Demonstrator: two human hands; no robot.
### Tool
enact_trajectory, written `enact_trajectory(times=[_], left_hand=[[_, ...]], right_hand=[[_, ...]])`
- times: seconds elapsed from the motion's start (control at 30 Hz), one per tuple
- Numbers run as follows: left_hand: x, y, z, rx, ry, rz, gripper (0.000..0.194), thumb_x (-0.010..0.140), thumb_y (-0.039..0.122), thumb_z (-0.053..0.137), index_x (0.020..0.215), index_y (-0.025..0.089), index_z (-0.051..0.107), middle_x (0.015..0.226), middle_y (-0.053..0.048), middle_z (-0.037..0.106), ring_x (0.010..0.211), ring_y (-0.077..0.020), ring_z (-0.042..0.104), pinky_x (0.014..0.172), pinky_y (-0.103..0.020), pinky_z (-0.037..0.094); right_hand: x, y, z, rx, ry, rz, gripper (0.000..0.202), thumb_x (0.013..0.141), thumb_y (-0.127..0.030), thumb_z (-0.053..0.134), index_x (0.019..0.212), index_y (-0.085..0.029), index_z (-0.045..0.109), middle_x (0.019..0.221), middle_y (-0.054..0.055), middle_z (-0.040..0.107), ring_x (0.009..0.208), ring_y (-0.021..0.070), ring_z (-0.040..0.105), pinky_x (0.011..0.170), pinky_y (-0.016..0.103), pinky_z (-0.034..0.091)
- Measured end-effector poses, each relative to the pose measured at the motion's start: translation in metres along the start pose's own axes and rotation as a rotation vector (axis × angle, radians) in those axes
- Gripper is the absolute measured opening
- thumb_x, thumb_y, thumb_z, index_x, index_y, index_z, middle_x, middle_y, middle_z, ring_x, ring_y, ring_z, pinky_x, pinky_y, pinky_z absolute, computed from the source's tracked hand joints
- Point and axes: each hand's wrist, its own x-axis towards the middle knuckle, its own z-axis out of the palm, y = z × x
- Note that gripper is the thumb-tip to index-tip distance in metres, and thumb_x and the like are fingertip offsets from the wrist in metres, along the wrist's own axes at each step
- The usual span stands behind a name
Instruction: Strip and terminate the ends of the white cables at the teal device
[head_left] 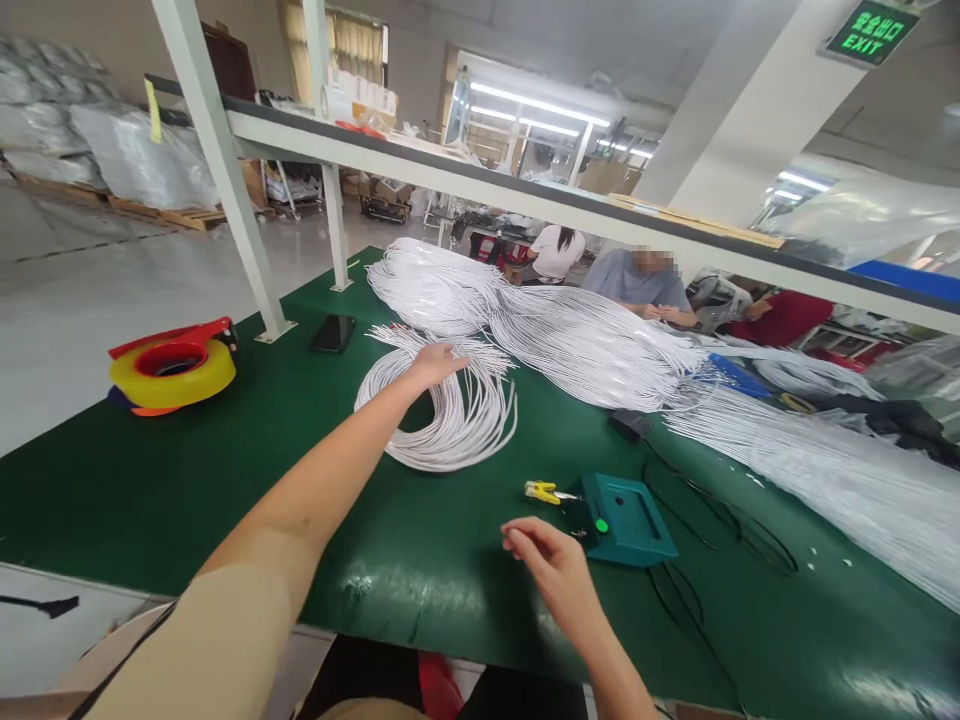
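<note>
My left hand [439, 366] reaches out over a coil of white cables [450, 440] on the green table. Its fingers are closed on the cable ends at the top of the coil. Closer to me, my right hand [544, 555] hovers over the table with thumb and forefinger drawn together, and nothing shows between them. Just beyond it stands a teal device [626, 520] with a green button. A yellow clip [546, 492] sticks out from the device's left side.
Large bundles of white cables [585, 335] lie behind the coil and along the right. A tape dispenser [174, 367] and a black phone [332, 333] rest at left. Black cords [739, 515] trail rightward. A shelf beam [487, 178] crosses above; people [637, 280] sit beyond.
</note>
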Motion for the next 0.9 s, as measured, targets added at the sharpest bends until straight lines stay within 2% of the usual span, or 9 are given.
enact_trajectory(times=[0.1,0.17,0.23,0.27,0.4,0.53,0.67,0.8,0.9], left_hand=[[-0.028,-0.041,-0.029,0.118,-0.121,0.107,0.063,0.074,0.059,0.058,0.118,0.015,0.062,0.121,-0.013,0.066,0.112,-0.0293,0.060,0.100,-0.036,0.040],[-0.051,-0.069,-0.040,0.188,-0.232,0.175,0.065,0.062,0.061,0.069,0.112,0.019,0.065,0.115,-0.009,0.069,0.109,-0.0280,0.062,0.105,-0.037,0.036],[-0.069,-0.091,-0.041,0.301,-0.315,0.260,0.073,0.046,0.058,0.080,0.107,0.018,0.067,0.115,-0.011,0.069,0.118,-0.0318,0.056,0.114,-0.043,0.022],[-0.074,-0.099,-0.040,0.457,-0.353,0.364,0.078,0.046,0.060,0.079,0.110,0.018,0.066,0.120,-0.013,0.066,0.123,-0.0340,0.052,0.114,-0.047,0.017],[-0.080,-0.104,-0.029,0.896,-0.317,0.516,0.069,0.051,0.062,0.078,0.100,0.015,0.068,0.109,-0.017,0.067,0.109,-0.0344,0.059,0.109,-0.049,0.023],[-0.089,-0.079,-0.030,0.933,-0.282,0.570,0.059,0.054,0.067,0.073,0.085,0.018,0.071,0.093,-0.012,0.071,0.095,-0.0300,0.065,0.106,-0.046,0.028],[-0.110,-0.026,-0.044,0.814,-0.124,0.562,0.070,0.060,0.081,0.057,0.088,0.019,0.071,0.087,-0.010,0.072,0.092,-0.0285,0.066,0.101,-0.043,0.035],[-0.128,0.040,-0.073,0.677,0.090,0.450,0.081,0.061,0.089,0.043,0.095,0.022,0.072,0.088,-0.010,0.073,0.092,-0.0320,0.067,0.085,-0.038,0.046],[-0.146,0.079,-0.104,0.570,0.316,0.267,0.082,0.066,0.087,0.041,0.103,0.020,0.071,0.098,-0.011,0.073,0.102,-0.0350,0.064,0.087,-0.039,0.047]], right_hand=[[0.022,0.004,0.028,-0.029,-0.124,-0.012,0.026,0.083,-0.039,0.057,0.086,-0.018,0.072,0.077,0.005,0.071,0.073,0.0187,0.064,0.069,0.028,0.049],[0.029,0.012,0.044,-0.064,-0.182,-0.020,0.024,0.085,-0.037,0.055,0.084,-0.019,0.071,0.076,0.004,0.071,0.073,0.0184,0.064,0.069,0.027,0.048],[0.030,0.020,0.054,-0.129,-0.179,-0.042,0.025,0.085,-0.037,0.054,0.081,-0.020,0.071,0.075,0.004,0.070,0.072,0.0185,0.063,0.069,0.028,0.046],[0.030,0.022,0.058,-0.156,-0.162,-0.054,0.025,0.086,-0.038,0.054,0.080,-0.020,0.071,0.075,0.004,0.070,0.073,0.0186,0.063,0.069,0.028,0.045],[0.026,0.026,0.059,-0.179,-0.119,-0.075,0.027,0.087,-0.039,0.052,0.082,-0.021,0.070,0.076,0.004,0.070,0.075,0.0194,0.064,0.070,0.028,0.046],[0.015,0.028,0.052,-0.203,-0.114,-0.137,0.024,0.087,-0.037,0.053,0.086,-0.022,0.071,0.085,0.004,0.072,0.080,0.0199,0.066,0.074,0.028,0.048],[0.005,0.017,0.040,-0.316,-0.086,-0.331,0.025,0.090,-0.035,0.050,0.081,-0.022,0.070,0.082,0.005,0.070,0.075,0.0190,0.065,0.068,0.029,0.050],[-0.001,-0.034,0.020,-0.424,0.263,-0.719,0.018,0.091,-0.027,0.052,0.100,-0.024,0.067,0.103,0.009,0.068,0.097,0.0231,0.063,0.087,0.039,0.050],[-0.008,-0.077,0.001,-0.489,0.388,-0.842,0.029,0.089,-0.021,0.053,0.117,-0.025,0.061,0.118,0.011,0.063,0.110,0.0250,0.057,0.094,0.044,0.047]])
